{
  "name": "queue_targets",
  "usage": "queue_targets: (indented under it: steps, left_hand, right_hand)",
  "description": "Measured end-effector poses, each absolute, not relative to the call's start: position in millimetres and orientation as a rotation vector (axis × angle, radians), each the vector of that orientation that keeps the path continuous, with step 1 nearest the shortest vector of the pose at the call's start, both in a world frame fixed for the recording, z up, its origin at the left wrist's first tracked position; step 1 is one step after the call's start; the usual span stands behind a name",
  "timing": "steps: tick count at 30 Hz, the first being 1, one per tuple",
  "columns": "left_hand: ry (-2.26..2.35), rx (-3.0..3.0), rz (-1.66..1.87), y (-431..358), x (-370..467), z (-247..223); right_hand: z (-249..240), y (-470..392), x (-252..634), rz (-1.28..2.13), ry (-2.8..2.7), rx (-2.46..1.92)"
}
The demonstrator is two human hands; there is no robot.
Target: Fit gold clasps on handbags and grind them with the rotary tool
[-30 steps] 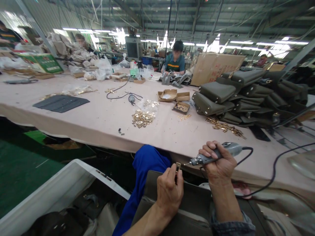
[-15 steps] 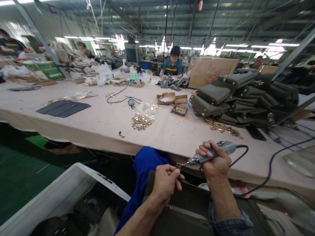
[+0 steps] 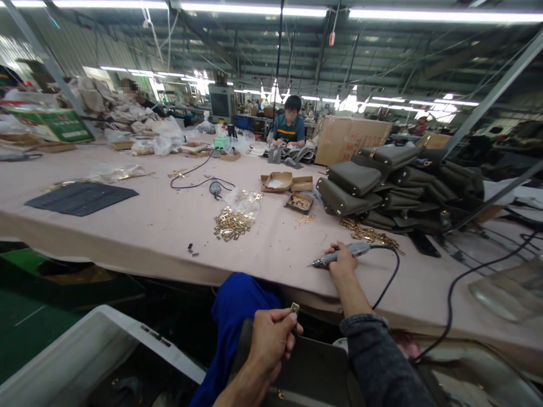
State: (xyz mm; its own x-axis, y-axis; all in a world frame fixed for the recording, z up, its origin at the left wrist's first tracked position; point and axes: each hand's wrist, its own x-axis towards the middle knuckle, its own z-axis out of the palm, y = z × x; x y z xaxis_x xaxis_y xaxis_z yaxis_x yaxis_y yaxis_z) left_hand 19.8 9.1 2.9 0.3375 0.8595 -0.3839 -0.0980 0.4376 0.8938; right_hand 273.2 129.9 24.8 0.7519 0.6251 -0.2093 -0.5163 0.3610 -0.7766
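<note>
Right hand on the surface, left hand at the lap

The right grip is clamped round a slim grey electric screwdriver — long axis level on the pink surface, tip pointing left, black cord trailing back right. Below it, the left grip pinches a small brass fitting over a dark olive bag; beyond the tool lie loose brass clasps.

bag: bottom cut by frame edge | brass clasp: half hidden in left hand
</note>
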Motion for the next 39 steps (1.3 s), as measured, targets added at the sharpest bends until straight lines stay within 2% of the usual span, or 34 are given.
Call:
queue_targets:
  steps: [8,13,21,27,30,34,39]
  left_hand:
    - [0.963,0.827,0.696,19,18,3]
    - [0.821,0.639,0.599,33,12,0]
    - [0.870,0.559,0.530,40,7,12]
    - [0.960,0.585,0.664,30,17,8]
    - [0.956,0.639,0.715,24,21,5]
    - [0.893,0.740,0.752,18,20,3]
    - [0.810,0.772,0.785,13,18,10]
  right_hand:
    - [0,147,297,0.602,0.040,-1.062]
    - [2,142,301,0.678,0.022,-1.055]
    - [3,136,305,0.763,0.008,-1.071]
    - [17,120,302,0.924,-0.085,-1.043]
    - [37,93,291,1.166,-0.317,-1.047]
    - [78,58,264,1.510,-1.028,-1.213]
    - [107,46,229,1.644,-1.635,-1.345]
